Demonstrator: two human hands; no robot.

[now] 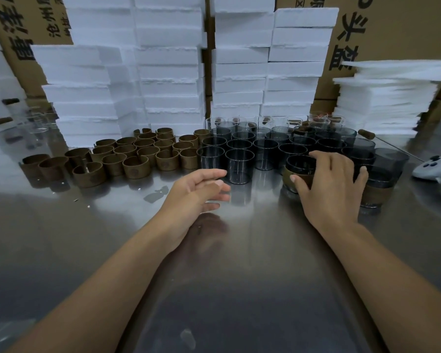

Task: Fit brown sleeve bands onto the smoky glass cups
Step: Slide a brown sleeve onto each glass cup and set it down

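Smoky grey, thin-walled, wrapped in brown round its lower half: short glass cup (299, 171) clasped from above in the right grip (329, 184), curled about rim and band, at the near edge of the bare cups. Whether resting on the surface or just lifted, cannot tell. Left grip (199, 189) released, loosely extended, holding nothing, just beside the nearest bare smoky glass cup (239, 165).

Likely light, brittle, and slick on bare glass. Better taken by the wall low down, or on the band once fitted, never pinched hard at the rim.

Brown split-ring sleeve bands (135, 159) massed to the left on the reflective steel tabletop (239, 250). Probably stiff yet springy, best spread at the split. Faint round stamp on some, unreadable.

Behind, stacked white foam blocks (168, 72) and brown cardboard cartons (392, 34) printed in large black Chinese characters, "头盔" legible on the right one.
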